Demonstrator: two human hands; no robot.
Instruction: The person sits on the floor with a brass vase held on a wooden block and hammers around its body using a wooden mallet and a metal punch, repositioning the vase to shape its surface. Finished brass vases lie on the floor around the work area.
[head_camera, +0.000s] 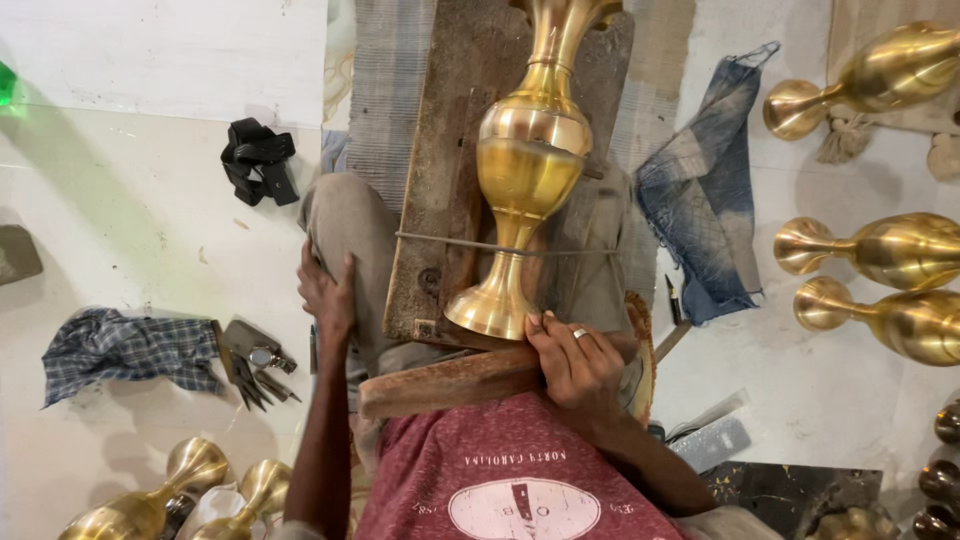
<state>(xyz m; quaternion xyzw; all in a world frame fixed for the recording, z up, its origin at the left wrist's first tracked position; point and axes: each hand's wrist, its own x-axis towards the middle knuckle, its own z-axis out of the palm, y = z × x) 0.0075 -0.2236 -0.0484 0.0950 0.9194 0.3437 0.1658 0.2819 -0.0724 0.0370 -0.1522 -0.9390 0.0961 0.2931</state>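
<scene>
Right hand (577, 362) curled around wooden bar (455, 381), fingertips touching base of brass vase (525, 170). Left hand (327, 293) flat, fingers together, on knee. Vase lying on wooden board (445, 180), wire (440, 241) across stem. Beyond: blue cloth (700, 200), black strap (260, 160).

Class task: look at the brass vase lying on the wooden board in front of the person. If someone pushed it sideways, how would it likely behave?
The brass vase lies on its side and is round-bodied, so it would probably roll, in a curve given its flared foot. Its polished surface looks slippery. Being metal, it likely feels stiff and fairly heavy. The right hand beside the foot may check it.
</scene>
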